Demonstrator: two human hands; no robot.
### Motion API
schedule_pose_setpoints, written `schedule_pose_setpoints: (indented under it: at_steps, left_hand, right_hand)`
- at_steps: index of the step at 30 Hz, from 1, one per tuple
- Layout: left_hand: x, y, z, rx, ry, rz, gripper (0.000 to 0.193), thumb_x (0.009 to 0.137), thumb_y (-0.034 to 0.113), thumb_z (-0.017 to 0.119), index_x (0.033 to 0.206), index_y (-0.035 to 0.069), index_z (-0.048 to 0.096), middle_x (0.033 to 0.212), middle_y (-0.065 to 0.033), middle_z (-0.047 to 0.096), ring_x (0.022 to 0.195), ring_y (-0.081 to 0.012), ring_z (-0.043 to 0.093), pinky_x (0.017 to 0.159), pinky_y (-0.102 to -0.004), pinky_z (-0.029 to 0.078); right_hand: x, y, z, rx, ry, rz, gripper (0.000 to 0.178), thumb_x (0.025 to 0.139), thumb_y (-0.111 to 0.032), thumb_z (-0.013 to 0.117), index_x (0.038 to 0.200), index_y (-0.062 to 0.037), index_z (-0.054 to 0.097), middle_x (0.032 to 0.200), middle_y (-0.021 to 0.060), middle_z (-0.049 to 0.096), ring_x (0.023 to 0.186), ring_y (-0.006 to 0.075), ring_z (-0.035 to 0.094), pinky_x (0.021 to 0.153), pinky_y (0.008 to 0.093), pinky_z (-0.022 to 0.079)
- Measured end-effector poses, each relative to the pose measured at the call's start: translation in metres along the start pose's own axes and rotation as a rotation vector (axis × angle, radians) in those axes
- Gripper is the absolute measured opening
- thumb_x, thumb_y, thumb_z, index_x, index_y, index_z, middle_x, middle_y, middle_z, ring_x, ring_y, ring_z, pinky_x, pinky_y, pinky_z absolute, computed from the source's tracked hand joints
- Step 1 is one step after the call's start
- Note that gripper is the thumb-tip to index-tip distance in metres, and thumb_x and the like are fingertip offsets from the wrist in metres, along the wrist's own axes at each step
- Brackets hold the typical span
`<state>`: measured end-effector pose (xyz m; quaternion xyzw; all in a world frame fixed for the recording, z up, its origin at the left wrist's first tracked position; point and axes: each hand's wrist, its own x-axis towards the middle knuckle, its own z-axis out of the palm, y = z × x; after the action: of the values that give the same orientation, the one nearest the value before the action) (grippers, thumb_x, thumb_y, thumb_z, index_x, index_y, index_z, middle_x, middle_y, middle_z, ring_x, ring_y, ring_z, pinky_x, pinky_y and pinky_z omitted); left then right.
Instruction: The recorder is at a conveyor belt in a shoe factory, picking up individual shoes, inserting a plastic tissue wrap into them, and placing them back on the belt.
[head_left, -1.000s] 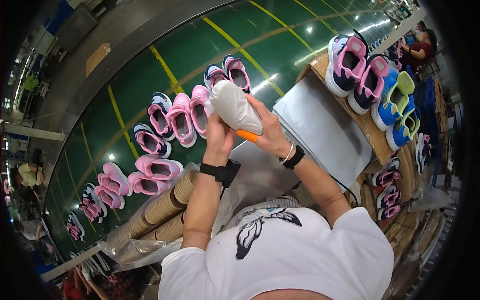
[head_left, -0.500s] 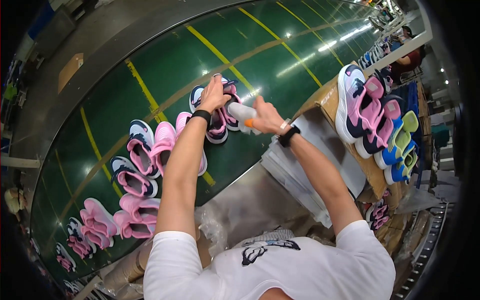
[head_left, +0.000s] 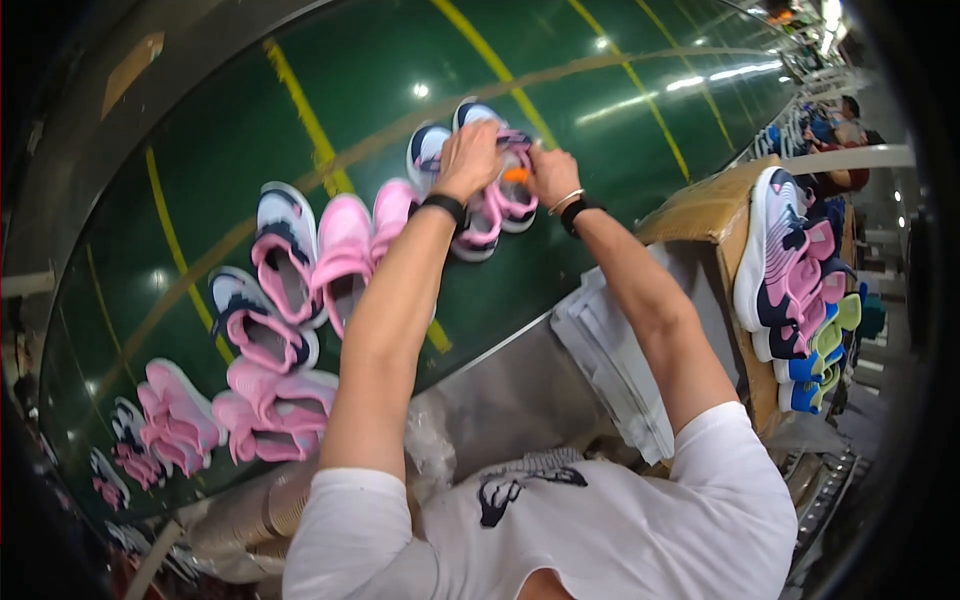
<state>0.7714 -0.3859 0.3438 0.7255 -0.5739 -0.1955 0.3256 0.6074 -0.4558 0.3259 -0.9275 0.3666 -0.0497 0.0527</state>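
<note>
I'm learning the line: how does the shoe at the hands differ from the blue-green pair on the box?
The handled shoe is white, navy and pink; the blue-green pair shows no pink. The shoe is on the green surface; the pair, on the cardboard box. Both have white soles.

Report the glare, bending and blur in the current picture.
Head view: white glare streaks and spots lie on the green belt; head view: the belt's far edge curves in the fisheye, and the corners go black; head view: the right hand looks slightly soft, perhaps from motion.
</note>
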Motion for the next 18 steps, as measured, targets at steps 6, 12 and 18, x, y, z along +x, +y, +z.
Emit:
schedule_pose_setpoints:
  at_steps: [6, 12, 18]
  left_hand:
    - [-0.051, 0.017, -0.059, 0.058, 0.39, 0.411, 0.037, 0.075, 0.019, 0.066, 0.107, 0.003, 0.058, 0.103, -0.0164, 0.062, 0.098, -0.0367, 0.057, 0.084, -0.0431, 0.046]
    - [-0.291, 0.026, -0.213, -0.242, 0.178, -0.089, 0.026, 0.074, 0.007, 0.065, 0.099, 0.001, 0.063, 0.091, -0.0088, 0.064, 0.084, -0.0153, 0.062, 0.075, -0.0265, 0.047]
    - [-0.454, 0.069, -0.184, -0.006, -0.16, -0.198, 0.068, 0.064, 0.018, 0.077, 0.124, 0.004, 0.048, 0.124, -0.0158, 0.051, 0.115, -0.0353, 0.047, 0.099, -0.0425, 0.036]
  right_hand:
    - [0.008, -0.039, -0.053, -0.283, 0.101, -0.033, 0.061, 0.064, -0.031, 0.079, 0.108, -0.0036, 0.046, 0.089, 0.0127, 0.061, 0.078, 0.0312, 0.064, 0.064, 0.0424, 0.053]
    - [-0.117, -0.141, -0.107, 0.748, 0.038, -0.315, 0.016, 0.074, -0.002, 0.069, 0.089, -0.0022, 0.064, 0.082, 0.0084, 0.062, 0.072, 0.0154, 0.059, 0.068, 0.026, 0.048]
    - [-0.262, -0.279, -0.063, 1.287, -0.762, -0.138, 0.011, 0.075, 0.005, 0.063, 0.085, 0.0005, 0.065, 0.079, 0.0049, 0.064, 0.074, 0.0122, 0.058, 0.067, 0.0249, 0.048]
